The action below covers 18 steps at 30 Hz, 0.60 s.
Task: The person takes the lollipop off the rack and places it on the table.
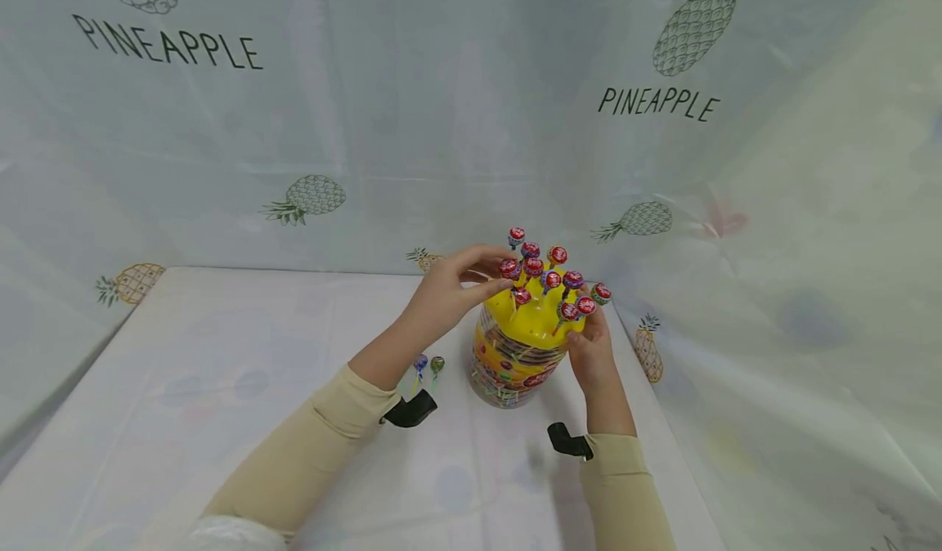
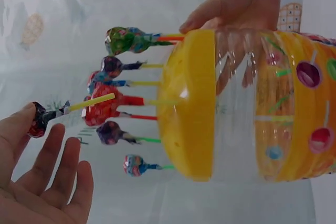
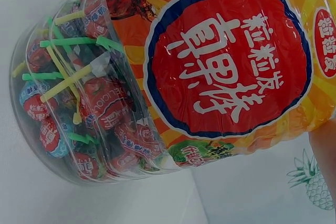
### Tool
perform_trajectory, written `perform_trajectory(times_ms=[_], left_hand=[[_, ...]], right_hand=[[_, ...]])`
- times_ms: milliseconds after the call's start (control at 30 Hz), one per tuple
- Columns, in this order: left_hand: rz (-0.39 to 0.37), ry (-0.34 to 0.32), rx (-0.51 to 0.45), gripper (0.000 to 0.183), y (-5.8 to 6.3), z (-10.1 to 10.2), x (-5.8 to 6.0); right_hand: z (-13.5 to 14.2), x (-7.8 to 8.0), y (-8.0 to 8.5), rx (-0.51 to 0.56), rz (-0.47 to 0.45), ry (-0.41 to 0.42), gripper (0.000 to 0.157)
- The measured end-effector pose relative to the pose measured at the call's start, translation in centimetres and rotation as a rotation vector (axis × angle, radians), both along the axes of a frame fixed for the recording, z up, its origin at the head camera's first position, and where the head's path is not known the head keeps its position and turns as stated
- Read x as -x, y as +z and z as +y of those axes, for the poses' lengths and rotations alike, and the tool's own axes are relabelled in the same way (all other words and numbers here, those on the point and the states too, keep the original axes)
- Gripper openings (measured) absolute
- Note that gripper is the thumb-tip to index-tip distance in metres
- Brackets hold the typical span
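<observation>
A clear plastic jar (image 1: 508, 371) with a yellow lid (image 1: 535, 318) stands on the table, and several wrapped lollipops (image 1: 552, 279) poke up out of the lid by their sticks. My left hand (image 1: 455, 285) is at the left of these lollipops. In the left wrist view its thumb and finger pinch a dark-wrapped lollipop (image 2: 38, 120) by the candy end, with the yellow stick pointing toward the lid. My right hand (image 1: 591, 351) grips the jar's right side, thumb at the lid's edge and fingers behind the clear wall. More lollipops (image 3: 107, 106) fill the jar's bottom.
Two loose lollipops (image 1: 437, 364) lie on the white tablecloth (image 1: 243, 347), left of the jar near my left forearm. Behind the table hangs a pale curtain (image 1: 441, 109) with pineapple prints. A black wrist camera (image 1: 410, 409) sits at my left cuff, another at the right.
</observation>
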State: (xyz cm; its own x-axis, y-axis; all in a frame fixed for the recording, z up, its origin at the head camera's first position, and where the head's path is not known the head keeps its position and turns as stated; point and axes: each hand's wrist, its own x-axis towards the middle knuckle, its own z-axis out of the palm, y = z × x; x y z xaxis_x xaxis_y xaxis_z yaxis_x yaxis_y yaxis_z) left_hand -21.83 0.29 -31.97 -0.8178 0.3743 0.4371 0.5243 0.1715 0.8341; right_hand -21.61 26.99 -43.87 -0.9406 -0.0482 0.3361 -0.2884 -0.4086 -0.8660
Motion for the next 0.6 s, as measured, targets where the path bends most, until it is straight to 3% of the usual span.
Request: perform_trajectory(times_ms=[200, 600], left_hand=[[0.009, -0.01, -0.043, 0.031, -0.9, -1.7, 0.3], [-0.131, 0.052, -0.05, 0.033, -4.5, -5.0, 0.5]], right_hand=[[-0.1, -0.2, 0.2, -0.003, -0.019, -0.002, 0.065], [0.0, -0.2, 0.4, 0.0, -0.013, -0.008, 0.066]])
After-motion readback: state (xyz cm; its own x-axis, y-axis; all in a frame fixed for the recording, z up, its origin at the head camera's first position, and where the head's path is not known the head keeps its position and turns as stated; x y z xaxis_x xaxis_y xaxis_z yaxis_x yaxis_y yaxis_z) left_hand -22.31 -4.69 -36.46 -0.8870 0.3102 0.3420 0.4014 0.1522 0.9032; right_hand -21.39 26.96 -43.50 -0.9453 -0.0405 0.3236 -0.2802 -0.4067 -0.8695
